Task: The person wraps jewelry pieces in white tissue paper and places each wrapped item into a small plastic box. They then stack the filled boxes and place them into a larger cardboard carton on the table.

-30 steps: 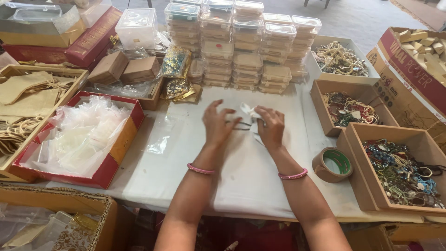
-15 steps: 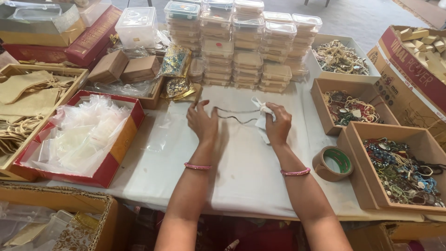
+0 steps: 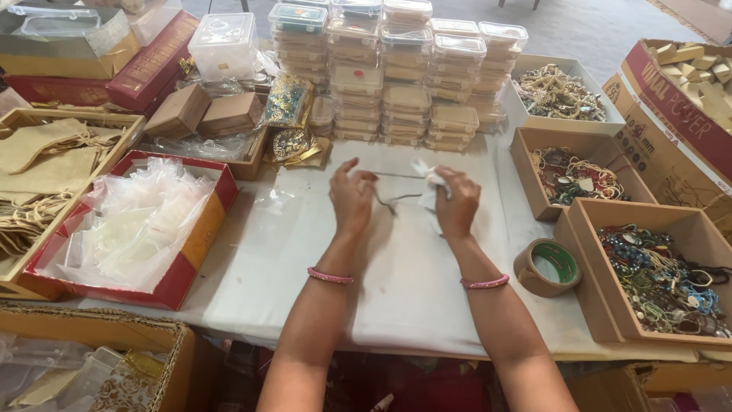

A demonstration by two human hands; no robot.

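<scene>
The fingers of the left hand [image 3: 352, 200] are pinching together on one end of a thin dark cord [image 3: 396, 200], with the little finger lifting free, while the right hand [image 3: 456, 203] is curling closed around a small crumpled clear bag [image 3: 427, 181] and the cord's other end. The cord is sagging between both hands just above the white table cover [image 3: 396, 290], in front of the stacked plastic boxes [image 3: 396, 84], with the tape roll [image 3: 546, 267] lying to the right of the right hand.

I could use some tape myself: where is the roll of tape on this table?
The roll of tape lies flat near the table's right front edge, beside the person's right forearm and just left of the cardboard box of beaded jewellery.
</scene>
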